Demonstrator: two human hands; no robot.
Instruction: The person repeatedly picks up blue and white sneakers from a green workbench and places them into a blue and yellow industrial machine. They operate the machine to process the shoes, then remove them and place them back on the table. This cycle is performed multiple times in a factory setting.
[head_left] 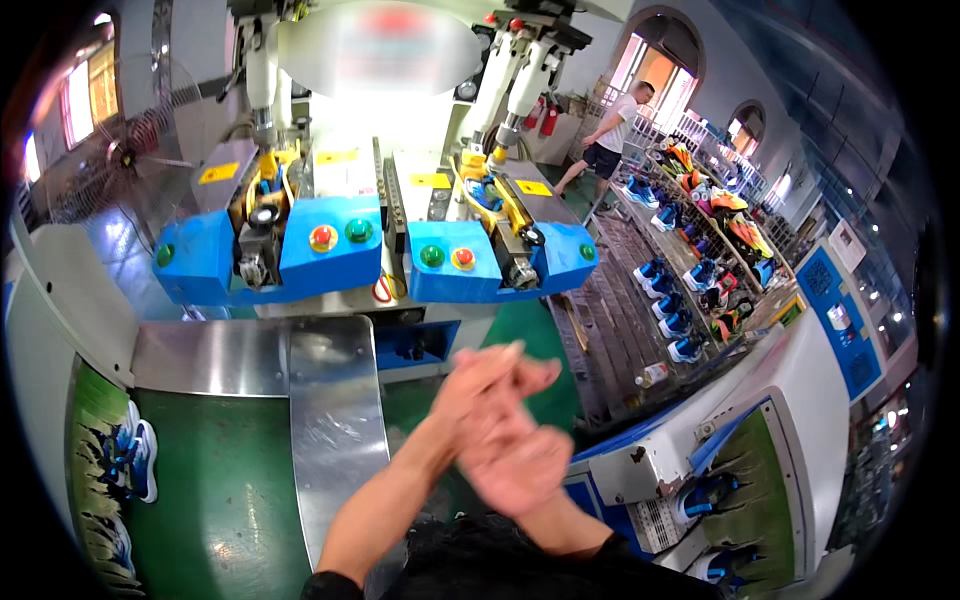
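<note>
My left hand (478,390) and my right hand (522,468) meet in front of my body, palms against each other and somewhat blurred by motion. Some of the left fingers stretch out past the right hand. The right palm is turned up with its thumb apart, while its other fingers are partly covered by the left hand. No object shows between them. Beyond the hands stands a two-station shoe machine with a left blue housing (210,265) and a right blue housing (455,285). A blue shoe (484,192) sits in the right station's yellow clamp.
Left of me, blue-and-white shoes (143,460) stand by a frayed green curtain; more shoes (705,495) are in the machine opening at right. A metal ledge (338,430) runs alongside. Shoe racks (690,240), a fan (125,155) and a walking person (612,135) are farther off.
</note>
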